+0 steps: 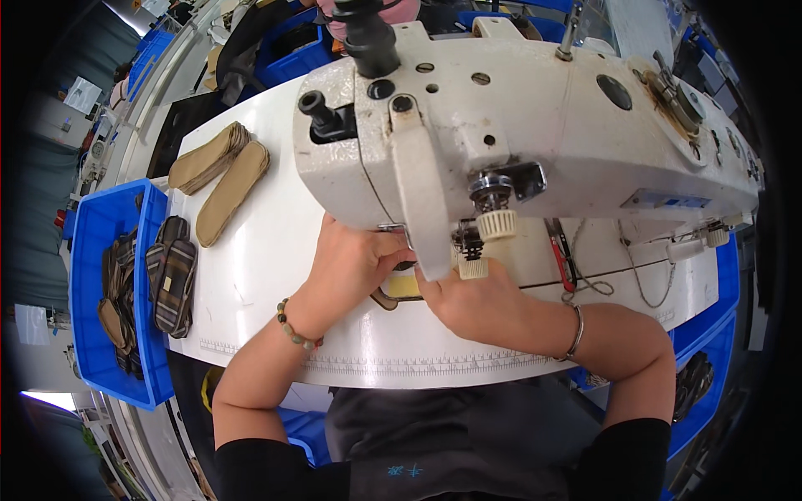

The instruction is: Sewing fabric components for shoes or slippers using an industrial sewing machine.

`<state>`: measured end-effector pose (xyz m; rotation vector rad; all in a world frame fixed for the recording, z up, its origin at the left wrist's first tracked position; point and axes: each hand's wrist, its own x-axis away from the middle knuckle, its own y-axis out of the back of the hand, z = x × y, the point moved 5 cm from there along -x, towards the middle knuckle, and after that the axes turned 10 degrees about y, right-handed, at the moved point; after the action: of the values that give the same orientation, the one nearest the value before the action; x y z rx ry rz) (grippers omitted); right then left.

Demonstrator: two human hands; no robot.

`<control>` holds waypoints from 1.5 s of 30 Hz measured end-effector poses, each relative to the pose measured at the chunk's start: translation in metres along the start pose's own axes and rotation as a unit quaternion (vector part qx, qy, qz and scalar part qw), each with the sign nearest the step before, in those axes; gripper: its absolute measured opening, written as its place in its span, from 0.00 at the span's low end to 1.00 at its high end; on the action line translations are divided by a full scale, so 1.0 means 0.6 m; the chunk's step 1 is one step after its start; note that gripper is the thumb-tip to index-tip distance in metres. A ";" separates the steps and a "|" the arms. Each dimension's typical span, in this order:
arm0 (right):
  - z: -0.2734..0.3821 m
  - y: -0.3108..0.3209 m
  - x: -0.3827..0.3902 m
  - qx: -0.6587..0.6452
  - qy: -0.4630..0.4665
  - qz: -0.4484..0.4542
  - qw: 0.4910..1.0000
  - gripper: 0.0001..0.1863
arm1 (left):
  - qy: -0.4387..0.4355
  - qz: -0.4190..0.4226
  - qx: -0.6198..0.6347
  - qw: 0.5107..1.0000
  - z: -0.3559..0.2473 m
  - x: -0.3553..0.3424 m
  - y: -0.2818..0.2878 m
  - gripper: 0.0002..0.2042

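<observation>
head-worn fisheye, facing down, close over sewing machine (pixel 535 117)

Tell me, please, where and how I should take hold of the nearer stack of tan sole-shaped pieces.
Probably by the rounded near end of the nearer stack, with the grip across both long edges, coming from its right: that end juts clear of the farther stack, and only white tabletop borders that side.

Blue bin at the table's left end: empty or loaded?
Loaded: dark plaid pieces lie jumbled inside the blue bin. Cannot tell how deep the pile goes.
</observation>
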<state>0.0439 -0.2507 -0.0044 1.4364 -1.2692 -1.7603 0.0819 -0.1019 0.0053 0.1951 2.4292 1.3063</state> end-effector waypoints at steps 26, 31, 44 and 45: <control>-0.026 -0.052 0.014 0.003 -0.022 -0.026 0.999 0.24 | 0.043 -0.020 -0.014 0.999 0.023 -0.021 0.000 0.17; -0.029 -0.054 0.012 -0.006 -0.026 -0.032 0.999 0.17 | 0.043 -0.045 -0.027 0.998 0.017 -0.023 0.003 0.19; -0.034 -0.047 0.023 -0.060 -0.073 -0.071 0.993 0.05 | 0.069 -0.018 -0.113 0.991 0.005 -0.011 -0.003 0.11; -0.035 -0.046 0.025 -0.079 -0.075 -0.088 0.990 0.05 | 0.065 -0.017 -0.093 0.993 0.010 -0.009 -0.004 0.10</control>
<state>0.0636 -0.2591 -0.0359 1.3836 -1.0729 -2.0705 0.0894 -0.1003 0.0020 0.0181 2.3859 1.5627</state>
